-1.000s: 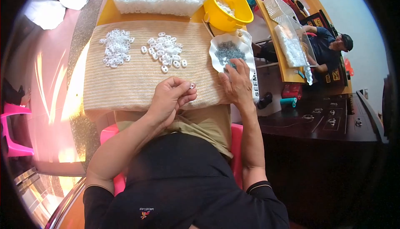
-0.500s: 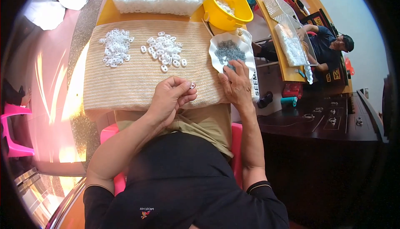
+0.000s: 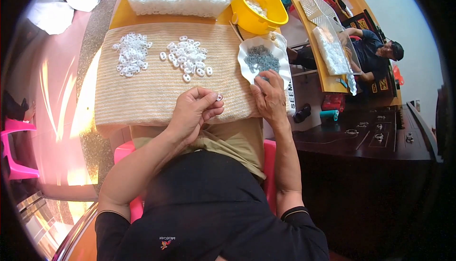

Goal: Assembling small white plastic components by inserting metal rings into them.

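My left hand (image 3: 193,111) pinches a small white plastic piece with holes (image 3: 219,97) between thumb and fingertips, above the near part of the striped cloth. My right hand (image 3: 271,95) is at the near rim of a white wavy-edged dish (image 3: 244,66), its fingers bent and thumb drawn in close. Whatever lies between those fingertips is too small or hidden to make out. Small grey metal-looking parts (image 3: 261,57) fill the dish's middle. Beyond my left hand lies a loose pile of white oval two-holed pieces (image 3: 190,57). Further left is a denser pile of white pieces (image 3: 132,54).
A striped cloth (image 3: 156,99) covers the near tabletop. Behind it stand a clear bin (image 3: 180,11) full of white pieces and a yellow basin (image 3: 247,16). At the right, a person (image 3: 368,52) works at another table (image 3: 308,28). A pink stool (image 3: 19,170) stands at left.
My right hand's fingers have shifted very slightly at the dish's near rim. The left hand keeps its pinch on the white piece in the same place.
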`<action>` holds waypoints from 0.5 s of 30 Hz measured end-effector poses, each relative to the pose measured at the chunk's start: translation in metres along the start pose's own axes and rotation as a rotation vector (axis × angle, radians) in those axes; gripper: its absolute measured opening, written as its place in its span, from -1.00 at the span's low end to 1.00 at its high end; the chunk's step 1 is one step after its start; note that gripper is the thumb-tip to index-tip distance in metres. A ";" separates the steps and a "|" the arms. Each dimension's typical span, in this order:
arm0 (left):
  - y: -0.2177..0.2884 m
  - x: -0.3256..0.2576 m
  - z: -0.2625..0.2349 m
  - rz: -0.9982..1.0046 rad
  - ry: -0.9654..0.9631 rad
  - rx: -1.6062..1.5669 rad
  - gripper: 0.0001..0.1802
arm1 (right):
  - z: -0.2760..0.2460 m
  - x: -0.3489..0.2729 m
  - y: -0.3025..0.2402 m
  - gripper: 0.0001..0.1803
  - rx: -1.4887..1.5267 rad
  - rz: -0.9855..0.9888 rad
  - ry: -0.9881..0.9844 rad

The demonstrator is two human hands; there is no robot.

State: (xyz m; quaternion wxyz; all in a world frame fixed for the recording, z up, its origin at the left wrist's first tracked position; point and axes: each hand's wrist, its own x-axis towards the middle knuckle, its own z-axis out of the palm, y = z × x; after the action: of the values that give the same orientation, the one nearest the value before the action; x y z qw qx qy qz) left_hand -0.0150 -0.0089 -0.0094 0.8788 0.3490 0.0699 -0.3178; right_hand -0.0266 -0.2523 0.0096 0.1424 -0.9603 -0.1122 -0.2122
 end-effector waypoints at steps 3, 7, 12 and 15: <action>0.000 0.000 0.000 -0.002 0.001 0.003 -0.92 | 0.000 -0.001 0.001 -0.75 -0.014 0.012 0.009; 0.000 0.000 0.000 0.000 0.001 0.003 -0.92 | 0.001 -0.002 0.001 -0.76 -0.020 0.024 0.016; 0.000 0.000 0.000 0.002 0.001 0.004 -0.91 | 0.001 -0.002 0.001 -0.79 -0.015 0.006 0.025; -0.002 0.001 -0.001 0.004 0.003 0.003 -0.91 | 0.002 -0.003 0.002 -0.79 -0.009 0.006 0.031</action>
State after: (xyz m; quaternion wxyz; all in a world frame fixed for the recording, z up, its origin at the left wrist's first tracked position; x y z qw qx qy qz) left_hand -0.0152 -0.0097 -0.0111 0.8787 0.3510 0.0699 -0.3158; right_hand -0.0277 -0.2539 0.0058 0.1406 -0.9578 -0.1062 -0.2271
